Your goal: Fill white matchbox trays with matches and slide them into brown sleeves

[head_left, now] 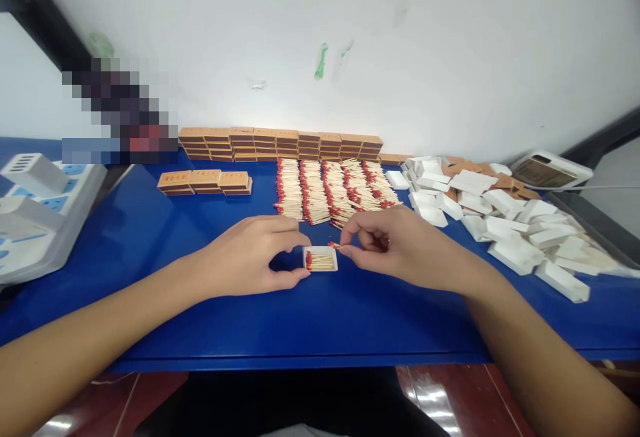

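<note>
A small white matchbox tray (321,269) lies on the blue table with red-tipped matches (323,261) in it. My left hand (255,253) grips the left end of this tray between thumb and forefinger. Just above the tray's right end, my right hand (387,240) pinches matches (334,245), their red heads pointing left; how many is hard to make out. Beyond my hands, loose matches (315,190) lie in several side-by-side rows, red heads mostly to the left.
Closed matchboxes (280,143) stand stacked along the wall, with a shorter row (205,181) in front. Empty white trays (510,223) and brown sleeves (473,170) are heaped at right, near a phone (553,169). A power strip (70,217) with plugs sits at left.
</note>
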`<state>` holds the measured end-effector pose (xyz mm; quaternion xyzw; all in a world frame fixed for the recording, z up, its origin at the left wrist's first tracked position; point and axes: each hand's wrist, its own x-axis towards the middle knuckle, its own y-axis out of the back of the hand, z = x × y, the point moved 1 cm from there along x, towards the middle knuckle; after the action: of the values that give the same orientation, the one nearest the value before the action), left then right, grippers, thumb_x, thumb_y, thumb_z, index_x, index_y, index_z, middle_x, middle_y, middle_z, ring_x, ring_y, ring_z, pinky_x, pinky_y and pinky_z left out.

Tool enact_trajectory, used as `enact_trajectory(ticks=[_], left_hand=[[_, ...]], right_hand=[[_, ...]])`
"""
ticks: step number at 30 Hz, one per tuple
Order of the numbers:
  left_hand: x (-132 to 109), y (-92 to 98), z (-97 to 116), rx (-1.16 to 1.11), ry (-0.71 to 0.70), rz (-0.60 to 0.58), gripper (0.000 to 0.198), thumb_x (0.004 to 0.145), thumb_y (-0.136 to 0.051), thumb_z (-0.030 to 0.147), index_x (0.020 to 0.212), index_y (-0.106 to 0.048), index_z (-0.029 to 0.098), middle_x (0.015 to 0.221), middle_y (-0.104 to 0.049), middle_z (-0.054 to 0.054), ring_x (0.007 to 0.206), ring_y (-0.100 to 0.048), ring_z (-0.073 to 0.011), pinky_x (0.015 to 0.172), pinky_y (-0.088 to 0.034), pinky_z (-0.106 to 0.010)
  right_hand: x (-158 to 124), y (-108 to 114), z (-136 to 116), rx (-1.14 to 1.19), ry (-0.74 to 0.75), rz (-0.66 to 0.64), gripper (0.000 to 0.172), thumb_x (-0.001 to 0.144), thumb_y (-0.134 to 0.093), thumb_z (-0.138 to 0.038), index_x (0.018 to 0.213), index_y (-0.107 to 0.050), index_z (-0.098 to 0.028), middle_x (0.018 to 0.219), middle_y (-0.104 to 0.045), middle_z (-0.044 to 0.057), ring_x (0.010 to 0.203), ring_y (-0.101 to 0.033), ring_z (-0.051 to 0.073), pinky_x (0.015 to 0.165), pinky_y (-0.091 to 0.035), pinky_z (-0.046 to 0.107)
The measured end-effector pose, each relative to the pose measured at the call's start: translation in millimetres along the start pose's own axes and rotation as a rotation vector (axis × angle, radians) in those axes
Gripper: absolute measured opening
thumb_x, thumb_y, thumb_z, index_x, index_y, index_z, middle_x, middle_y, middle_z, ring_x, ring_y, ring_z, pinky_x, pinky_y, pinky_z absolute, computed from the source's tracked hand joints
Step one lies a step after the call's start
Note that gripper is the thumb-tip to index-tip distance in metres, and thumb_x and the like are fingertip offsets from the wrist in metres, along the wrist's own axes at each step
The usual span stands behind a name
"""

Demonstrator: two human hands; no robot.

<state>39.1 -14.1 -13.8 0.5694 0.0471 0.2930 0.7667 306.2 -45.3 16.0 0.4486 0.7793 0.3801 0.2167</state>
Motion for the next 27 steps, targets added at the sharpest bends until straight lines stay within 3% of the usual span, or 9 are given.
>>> enact_trajectory(ticks=[9,27], left_hand=[[1,-1.5,0,-0.025,0.004,0.004,0.026,0.097,-0.073,0.035,0.115,-0.077,0.017,0.095,-0.072,-0.003,0.085,-0.069,-0.0187,0.077,-0.051,-0.032],[1,-1.3,1,-0.020,0.001,-0.014,0.023,0.097,-0.071,0.034,0.112,-0.077,0.019,0.091,-0.069,-0.001,0.082,-0.066,-0.0174,0.074,-0.049,-0.031]], right_hand=[[12,-30,-8,-0.025,0.064,-0.005,0.007,0.096,-0.069,-0.021,0.092,-0.074,-0.019,0.061,-0.051,-0.008,0.055,-0.046,0.008,0.056,-0.031,0.023],[13,-35,-7,-0.067,0.072,-0.031,0.012,0.101,-0.069,-0.029,0.097,-0.074,-0.019,0.063,-0.051,-0.008,0.055,-0.045,0.008,0.059,-0.031,0.025]])
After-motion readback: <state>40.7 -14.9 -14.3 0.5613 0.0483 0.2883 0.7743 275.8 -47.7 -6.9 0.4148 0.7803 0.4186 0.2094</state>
